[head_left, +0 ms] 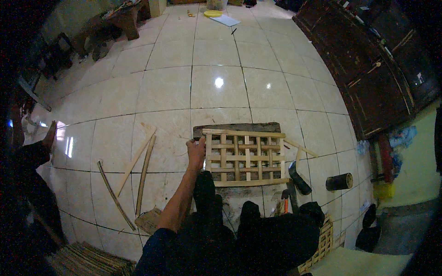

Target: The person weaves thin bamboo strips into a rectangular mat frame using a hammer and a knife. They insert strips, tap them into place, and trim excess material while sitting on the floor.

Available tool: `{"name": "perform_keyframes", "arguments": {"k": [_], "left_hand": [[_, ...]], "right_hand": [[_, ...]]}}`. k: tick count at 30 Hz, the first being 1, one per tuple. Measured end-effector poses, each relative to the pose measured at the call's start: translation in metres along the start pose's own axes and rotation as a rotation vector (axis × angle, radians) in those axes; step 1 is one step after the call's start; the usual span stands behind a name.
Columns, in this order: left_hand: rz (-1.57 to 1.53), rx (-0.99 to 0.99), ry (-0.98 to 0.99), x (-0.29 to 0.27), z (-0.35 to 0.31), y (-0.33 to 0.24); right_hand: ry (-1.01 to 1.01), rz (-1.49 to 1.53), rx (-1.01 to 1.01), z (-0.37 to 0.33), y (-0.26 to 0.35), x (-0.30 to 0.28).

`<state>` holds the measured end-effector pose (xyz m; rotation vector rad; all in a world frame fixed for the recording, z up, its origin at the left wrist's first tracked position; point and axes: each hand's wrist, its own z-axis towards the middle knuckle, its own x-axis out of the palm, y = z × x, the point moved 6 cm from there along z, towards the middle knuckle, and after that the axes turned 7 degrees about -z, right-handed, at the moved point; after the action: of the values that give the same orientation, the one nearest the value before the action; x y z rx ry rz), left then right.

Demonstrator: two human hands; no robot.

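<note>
A woven lattice panel of pale bamboo strips [247, 158] lies flat in front of me, over a dark wooden board [271, 127] that shows along its far edge. My left hand [197, 149] is at the panel's far left corner, its fingers closed on the frame strip there. The fingertips are partly hidden. No part of my right hand can be made out. Dark-clothed legs and feet [205, 188] reach up to the panel's near edge. By its right side are a thin bamboo strip [301, 147] and a dark curved piece [300, 178].
Bamboo sticks [146, 177] lie on the tiles at left. A dark cylinder [339, 182] and an orange-handled tool [286, 202] are at right. Another lattice [324, 239] sits near bottom right. Another person's foot [49, 135] is at far left, a dark cabinet [359, 64] at far right.
</note>
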<state>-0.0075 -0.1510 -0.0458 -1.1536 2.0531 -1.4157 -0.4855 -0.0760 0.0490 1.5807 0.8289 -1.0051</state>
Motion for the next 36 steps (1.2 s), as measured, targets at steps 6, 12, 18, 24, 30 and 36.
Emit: {"name": "perform_keyframes", "arguments": {"k": [6,12,18,24,30,36], "left_hand": [[0.011,-0.133,0.145,0.016,-0.030,-0.019],[-0.241,0.189,0.170,0.029,-0.028,-0.047],[-0.280,0.314,0.274,0.047,-0.073,-0.130],[-0.243,0.323,0.310,0.042,-0.066,-0.135],[-0.217,0.319,0.390,0.028,-0.066,-0.132],[-0.260,0.028,0.365,0.028,-0.068,-0.137]], "right_hand": [[-0.047,0.049,0.032,0.000,-0.017,-0.008],[-0.124,0.118,-0.030,0.014,0.003,-0.017],[-0.318,0.223,-0.167,0.045,0.050,-0.049],[-0.214,0.491,-0.401,0.112,0.107,-0.049],[-0.154,0.577,-0.287,0.138,0.104,-0.018],[0.028,0.770,-0.240,0.124,0.120,-0.017]]}}
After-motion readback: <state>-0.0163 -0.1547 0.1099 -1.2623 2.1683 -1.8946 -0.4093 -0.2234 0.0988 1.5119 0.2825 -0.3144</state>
